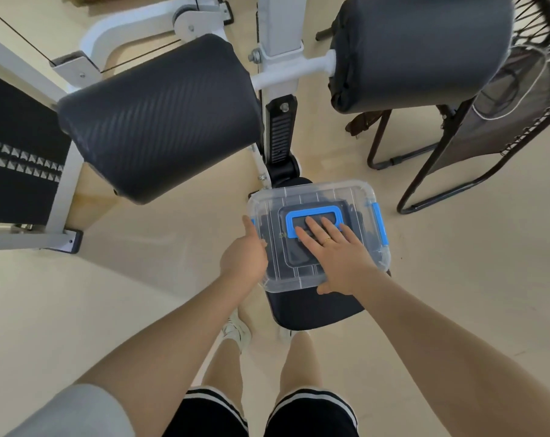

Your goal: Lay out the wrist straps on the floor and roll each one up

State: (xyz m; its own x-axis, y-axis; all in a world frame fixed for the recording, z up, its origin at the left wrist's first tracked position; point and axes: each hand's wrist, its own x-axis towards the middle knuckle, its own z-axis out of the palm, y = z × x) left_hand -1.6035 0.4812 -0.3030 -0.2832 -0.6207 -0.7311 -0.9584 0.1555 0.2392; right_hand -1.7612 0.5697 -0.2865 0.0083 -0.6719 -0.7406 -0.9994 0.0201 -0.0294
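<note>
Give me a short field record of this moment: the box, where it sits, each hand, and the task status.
box: clear plastic box, lid on, blue handle flat, blue latch on its right side
contents: dark items, not identifiable through the lid
support: black padded seat of the gym machine
left hand: at the box's left side, fingers hidden from view
right hand: flat on the lid, fingers straight
task status: no straps laid out on the floor yet

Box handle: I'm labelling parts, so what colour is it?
Blue; the handle shows best in the head view.
</note>
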